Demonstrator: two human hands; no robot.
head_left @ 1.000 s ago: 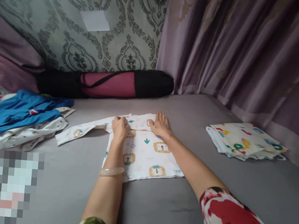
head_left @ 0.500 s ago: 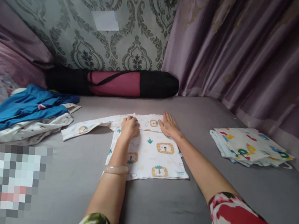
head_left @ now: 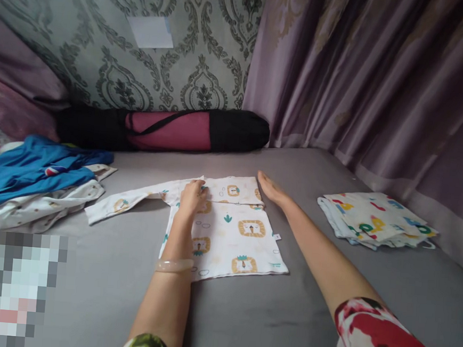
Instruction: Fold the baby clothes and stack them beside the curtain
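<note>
A white long-sleeved shirt (head_left: 226, 237) with lion-face and leaf prints lies flat on the grey bed sheet. One sleeve stretches out to the left; the other is folded across the upper body. My left hand (head_left: 193, 196) has its fingers curled down on the shirt near the collar, closed on the cloth, with the fingertips partly hidden. Beside the right end of the folded sleeve, my right hand (head_left: 271, 189) is held on edge, fingers straight and together, holding nothing.
A pile of clothes with a blue garment (head_left: 35, 171) on top lies at the left. Folded printed clothes (head_left: 376, 217) are stacked at the right. A black and pink roll-shaped bag (head_left: 171, 129) rests along the wall, beside the purple curtain (head_left: 323, 68).
My right hand has slid off the top of the folded sleeve to its right edge and turned on its side. My left hand stays on the shirt. The view has shifted slightly right.
</note>
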